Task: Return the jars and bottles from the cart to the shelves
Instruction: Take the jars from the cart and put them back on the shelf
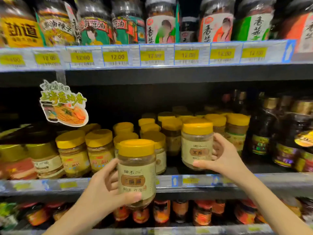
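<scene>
Count: two jars, one per hand. My left hand (101, 192) grasps the left jar (136, 172) low on its body, in front of the shelf (279, 182) lip; my right hand (225, 155) pinches the right jar (197, 145) above that lip. Risk: a slipping left grip drops its jar unsupported; the right jar can topple the stocked jars (237, 131) just beyond the fingers, too deep to count.

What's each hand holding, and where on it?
Left hand: nearer yellow-lidded jar, around its lower body. Right hand: farther yellow-lidded jar, by its right side, thumb near base.
</scene>
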